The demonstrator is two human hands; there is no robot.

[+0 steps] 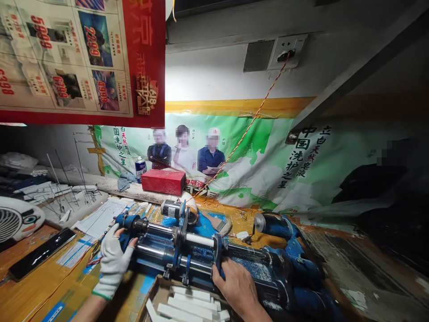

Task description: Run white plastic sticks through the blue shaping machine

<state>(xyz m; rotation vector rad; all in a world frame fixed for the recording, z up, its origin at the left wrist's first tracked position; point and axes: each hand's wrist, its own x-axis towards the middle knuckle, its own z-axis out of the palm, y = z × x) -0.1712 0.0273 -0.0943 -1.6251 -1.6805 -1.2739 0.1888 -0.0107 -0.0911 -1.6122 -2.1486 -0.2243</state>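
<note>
A blue machine (157,256) with steel rods and motors lies across the bench. Between its two upright plates sits a white rod (200,240). My left hand (113,261), in a white glove with bare fingertips, is at the machine's left end, thumb and fingers apart around the blue end part. My bare right hand (236,284) rests at the middle, its fingers bent against the lower part of the right upright plate; what lies under the fingertips is hidden. Below, a cardboard box (152,293) holds several white strips (187,308).
A phone (42,254) and a white fan (16,221) are at the left. Behind the machine are a red box (163,181), a spray can (140,169) and a brush (216,222). A twisted cord (250,129) runs up to a wall socket (287,51).
</note>
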